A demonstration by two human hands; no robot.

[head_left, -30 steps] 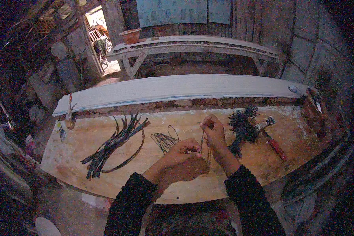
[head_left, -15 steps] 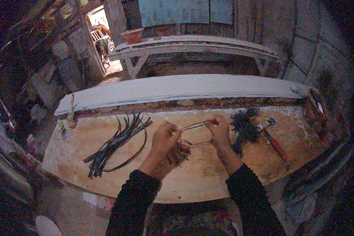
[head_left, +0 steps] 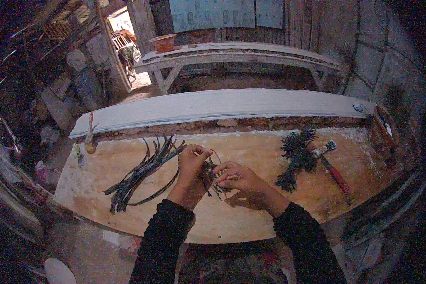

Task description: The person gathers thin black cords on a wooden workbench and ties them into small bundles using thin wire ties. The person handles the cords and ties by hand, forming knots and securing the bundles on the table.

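Both hands meet over the near middle of the plywood worktop (head_left: 128, 222). Left hand (head_left: 192, 163) is closed upright around a small bundle of dark strands (head_left: 209, 176). Right hand (head_left: 236, 176) lies just beside it, fingers pinched on the same bundle and on a thin pale strand too fine to trace; bundle held just above the board, between the two hands.

Progress, as judged: one bundle in work, binding apparently not finished. A heap of dark tied bundles (head_left: 296, 156) lies to the right, touching a red-handled tool (head_left: 335, 173), which suggests some are done. Loose long dark strips (head_left: 144, 170) lie to the left, well apart from the hands, so stock remains.

Versus half a second earlier: the hands were then apart, a strand stretched taut between them at chest height of the board; now they have closed together and the right hand has dropped toward the left.

Beyond: long pale plank (head_left: 222, 106) along the far edge, then a whitish bench (head_left: 236, 52).
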